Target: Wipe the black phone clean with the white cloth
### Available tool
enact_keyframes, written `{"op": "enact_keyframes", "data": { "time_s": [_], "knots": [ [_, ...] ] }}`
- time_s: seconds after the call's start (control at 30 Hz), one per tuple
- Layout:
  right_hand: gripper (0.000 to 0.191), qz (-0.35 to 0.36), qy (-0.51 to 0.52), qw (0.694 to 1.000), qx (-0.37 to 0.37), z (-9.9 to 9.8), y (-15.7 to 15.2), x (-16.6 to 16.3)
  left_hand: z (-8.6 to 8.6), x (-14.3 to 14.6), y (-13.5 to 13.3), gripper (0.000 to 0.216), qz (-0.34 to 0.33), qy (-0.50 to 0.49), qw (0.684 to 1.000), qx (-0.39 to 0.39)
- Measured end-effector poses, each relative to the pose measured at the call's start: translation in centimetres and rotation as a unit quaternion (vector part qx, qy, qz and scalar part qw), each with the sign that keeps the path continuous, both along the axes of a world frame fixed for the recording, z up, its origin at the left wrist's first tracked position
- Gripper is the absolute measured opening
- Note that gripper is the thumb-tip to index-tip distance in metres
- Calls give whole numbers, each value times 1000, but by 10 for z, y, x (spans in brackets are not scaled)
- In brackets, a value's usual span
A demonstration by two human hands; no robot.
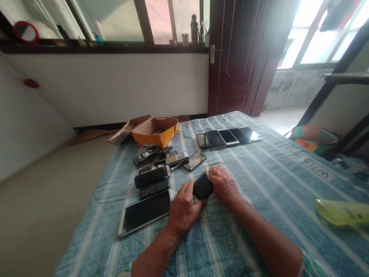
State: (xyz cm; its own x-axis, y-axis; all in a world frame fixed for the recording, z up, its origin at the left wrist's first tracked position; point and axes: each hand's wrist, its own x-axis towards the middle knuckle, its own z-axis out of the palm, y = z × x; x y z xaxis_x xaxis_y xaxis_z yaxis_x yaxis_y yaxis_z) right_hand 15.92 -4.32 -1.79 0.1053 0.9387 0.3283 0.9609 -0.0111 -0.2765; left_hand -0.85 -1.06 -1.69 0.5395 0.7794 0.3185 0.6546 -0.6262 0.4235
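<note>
A small black phone (203,187) is gripped by my left hand (184,207), its fingers and thumb closed round the lower left side. My right hand (223,184) presses a crumpled white cloth or tissue (211,169) against the phone's upper right edge. Left of my hands lie a large white-framed tablet-like phone (145,213), a black keypad phone (154,188) and a dark phone (152,176). Just beyond them is a loose pile with a silver keypad phone (176,158) on top. A grey touchscreen phone (195,161) rests close to my fingertips.
An open orange cardboard box (170,134) stands at the far left of the striped blue cloth (276,215). Several phones lie in a row (228,137) at the far side. A yellow-green translucent item (340,212) sits at the right. Behind are a wall and a dark red door (236,88).
</note>
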Motion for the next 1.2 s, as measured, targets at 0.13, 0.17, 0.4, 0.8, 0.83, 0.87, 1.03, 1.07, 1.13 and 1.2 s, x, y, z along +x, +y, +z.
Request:
{"op": "enact_keyframes", "data": {
  "time_s": [0.13,0.17,0.4,0.8,0.83,0.87,1.03,1.07,1.13,1.2],
  "knots": [
    [27,55,15,998,18,-4,-8,-10,-2,0,1,52,-4,-6,1000,-1],
    [27,91,20,995,28,-4,-8,-15,-3,0,1,51,-7,-8,1000,-1],
    [24,119,25,992,32,-4,9,-17,-3,0,1,52,0,-1,1000,-1],
    [19,157,42,985,53,-7,2,-21,-6,-2,3,49,-14,-18,1000,15],
    [18,177,42,981,61,-8,2,-23,-7,-2,4,48,-17,-17,1000,17],
    [18,192,41,978,67,-9,2,-25,-7,-2,4,47,-18,-16,1000,19],
    [21,134,25,990,47,-8,6,-13,-5,-1,2,49,-6,-7,1000,11],
    [23,105,24,993,39,-7,7,-8,-4,-1,2,51,-2,-4,1000,8],
    [27,54,23,998,24,-4,8,-1,-2,0,1,53,3,3,1000,1],
    [29,15,20,1000,12,-1,6,3,-1,1,0,54,7,5,1000,-4]
  ]
}}
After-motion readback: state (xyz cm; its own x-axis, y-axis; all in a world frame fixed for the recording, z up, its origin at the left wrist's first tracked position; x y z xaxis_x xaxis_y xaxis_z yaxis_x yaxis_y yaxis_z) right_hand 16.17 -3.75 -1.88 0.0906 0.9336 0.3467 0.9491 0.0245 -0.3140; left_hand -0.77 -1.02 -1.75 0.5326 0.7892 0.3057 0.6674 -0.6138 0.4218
